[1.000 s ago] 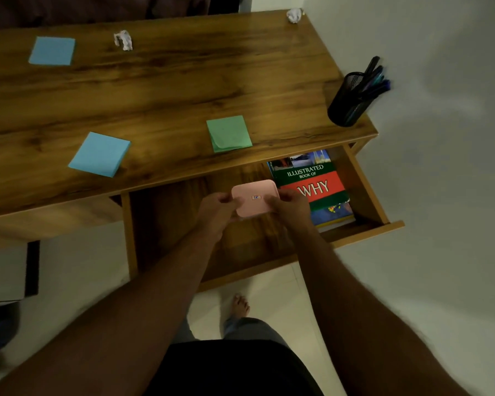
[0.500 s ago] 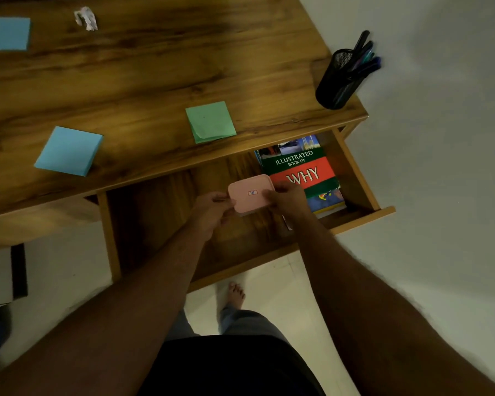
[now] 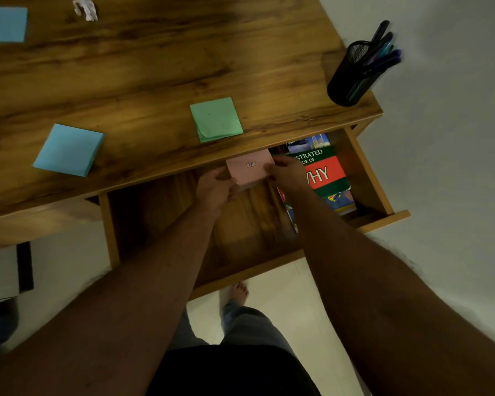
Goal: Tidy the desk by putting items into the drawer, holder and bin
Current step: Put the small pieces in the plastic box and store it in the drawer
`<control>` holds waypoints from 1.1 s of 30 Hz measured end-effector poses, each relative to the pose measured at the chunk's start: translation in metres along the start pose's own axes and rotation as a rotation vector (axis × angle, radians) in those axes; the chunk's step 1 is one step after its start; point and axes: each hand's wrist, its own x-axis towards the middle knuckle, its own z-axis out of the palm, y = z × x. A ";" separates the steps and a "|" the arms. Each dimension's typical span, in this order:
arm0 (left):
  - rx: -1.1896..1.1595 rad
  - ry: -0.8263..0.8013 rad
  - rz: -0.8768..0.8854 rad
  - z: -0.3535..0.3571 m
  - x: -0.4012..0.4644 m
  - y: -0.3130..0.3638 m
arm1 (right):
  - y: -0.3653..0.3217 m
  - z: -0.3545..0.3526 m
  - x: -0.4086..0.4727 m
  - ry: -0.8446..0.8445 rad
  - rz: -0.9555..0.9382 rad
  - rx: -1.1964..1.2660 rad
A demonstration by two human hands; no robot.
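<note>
The pink pad (image 3: 249, 167) of sticky notes was held between the two hands, over the open drawer (image 3: 160, 224) and close under the front edge of the desk (image 3: 155, 67). The left hand (image 3: 216, 192) gripped the pad at its left side, with the fingers curled around the near left corner. The right hand (image 3: 286, 174) pinched the right edge of the pad, its fingers bent over that edge. So both hands were closed on the same pad, one at each side, and the pad lay between them, a little tilted. Whether the pad already touched the drawer floor, I could not tell. A small label was visible on its top face.

Just to the right of the pad, inside the drawer, lay a book (image 3: 320, 172) with a green and red cover; the right hand covered a part of its left side. The left part of the drawer was dark.

On the desk top lay a green pad (image 3: 216, 120) near the front edge, just above the pink pad, and a blue pad (image 3: 69, 150) further left. Another blue pad (image 3: 5, 24) lay at the far left corner of the view, and a crumpled paper (image 3: 85, 8) beside it. A black mesh holder (image 3: 350, 75) with pens stood at the right corner of the desk.
</note>
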 end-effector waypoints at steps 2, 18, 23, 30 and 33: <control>-0.015 0.014 0.008 0.001 0.003 0.001 | -0.002 0.002 0.002 0.010 -0.010 -0.012; 0.046 0.048 0.039 0.003 0.003 -0.010 | 0.018 -0.014 -0.048 -0.224 0.289 -0.026; 0.083 -0.070 -0.012 0.013 -0.005 -0.012 | 0.017 -0.032 -0.056 -0.246 0.380 -0.195; 0.178 -0.256 -0.083 0.023 -0.017 -0.020 | 0.016 -0.055 -0.060 -0.278 0.305 -0.617; 0.190 -0.267 -0.071 0.025 -0.022 -0.022 | 0.014 -0.057 -0.061 -0.273 0.309 -0.670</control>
